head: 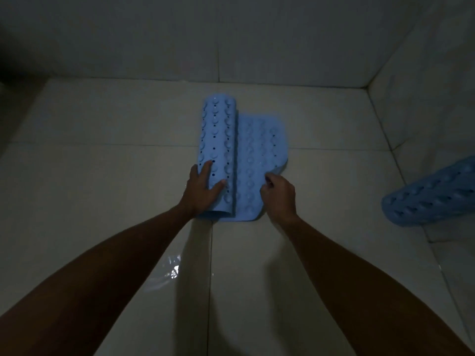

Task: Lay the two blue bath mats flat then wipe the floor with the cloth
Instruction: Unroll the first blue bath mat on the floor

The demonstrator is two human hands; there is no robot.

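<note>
Both my arms reach forward over the pale tiled floor [102, 176] in dim light. Ahead of me, toward twelve o'clock, the first blue bath mat [259, 160] lies half unrolled: its right part is spread flat on the tiles with the suction cups facing up, while its left part is curled into a roll that runs away from me toward the back wall [231, 34]. My left hand [203, 188] rests open on the near end of that roll, fingers spread over the cups and drain holes, the thumb pointing toward three o'clock. My right hand [279, 194] is closed in a pinch on the flat part's right edge, near its rounded near corner, fingertips curled onto the rim. The second blue bath mat [431, 199] sits well apart at three o'clock, rolled up and leaning tilted where the floor meets the right wall [437, 86], partly cut off by the frame's edge. A wet patch [172, 268] glints on the floor between my forearms, at about six o'clock from the first mat, close to a grout line.
</note>
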